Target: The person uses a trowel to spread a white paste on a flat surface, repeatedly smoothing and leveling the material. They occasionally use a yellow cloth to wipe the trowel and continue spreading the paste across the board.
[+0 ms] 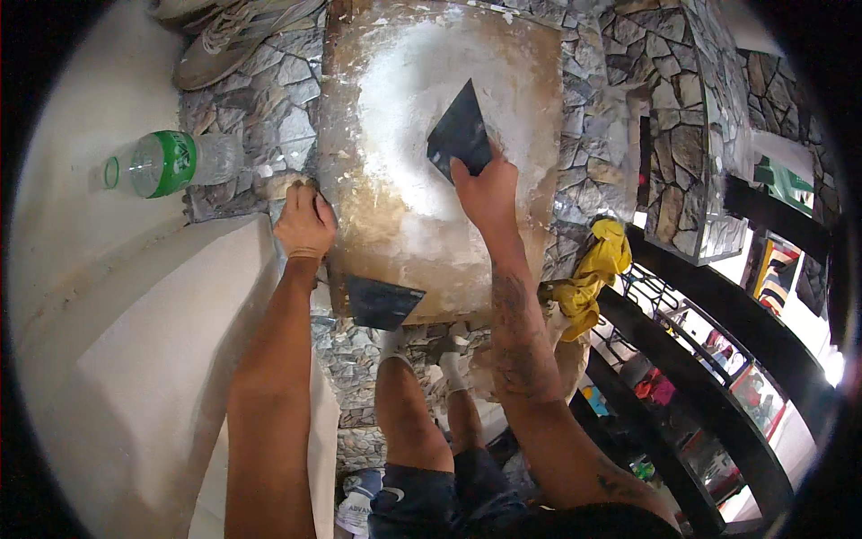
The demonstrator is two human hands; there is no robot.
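In my right hand (489, 184) is a dark flat putty spreader (460, 130), its pointed corner away from me. My thumb lies on its face, and it is over the white powder or paste (404, 81) spread on a worn brown board (350, 234). A second dark spreader (384, 303) lies at the board's near left corner. Beside the board's left edge, my left hand (305, 220) rests on the stone-patterned surface with its fingers curled in; whatever may be under them is hidden.
A clear bottle with a green label (171, 164) lies to the left, near a shoe (229, 45) at the far left. A yellow cloth (602, 269) hangs at the board's right. Black rails (682, 386) border the right side. My legs (413, 413) stand on stone-patterned steps below.
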